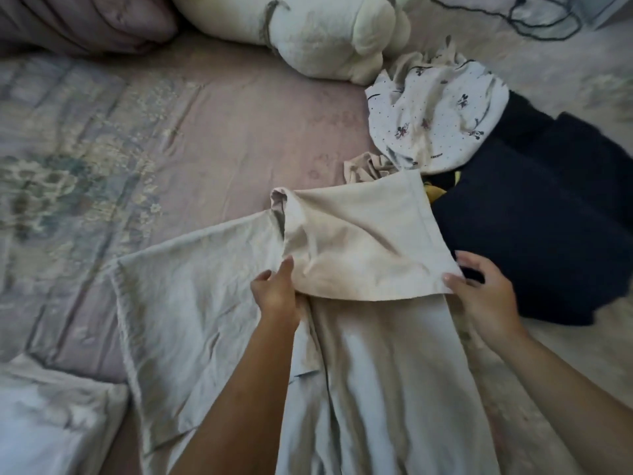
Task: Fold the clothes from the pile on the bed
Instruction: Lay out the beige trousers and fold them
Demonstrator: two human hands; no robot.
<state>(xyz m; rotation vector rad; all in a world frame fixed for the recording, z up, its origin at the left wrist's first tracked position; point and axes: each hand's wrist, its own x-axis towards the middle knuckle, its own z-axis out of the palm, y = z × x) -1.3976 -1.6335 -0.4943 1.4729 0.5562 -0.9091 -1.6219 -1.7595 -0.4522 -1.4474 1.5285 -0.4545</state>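
A beige garment (359,241) lies spread on the bed (239,125), its far part doubled back toward me. My left hand (275,296) grips the near left corner of that folded flap, thumb on top. At the flap's near right corner, my right hand (483,296) pinches the cloth with thumb and fingers. The rest of the garment runs down to the bottom edge, with a paler part (191,320) spread out to the left. The pile sits at the right: a white printed piece (442,121) on top of dark navy clothes (534,217).
A cream stuffed toy (325,32) and a mauve pillow (75,22) lie at the far side. A pale folded cloth (51,416) sits at the bottom left. Dark cords (541,22) trail at the top right. Something yellow (435,192) peeks from under the navy clothes.
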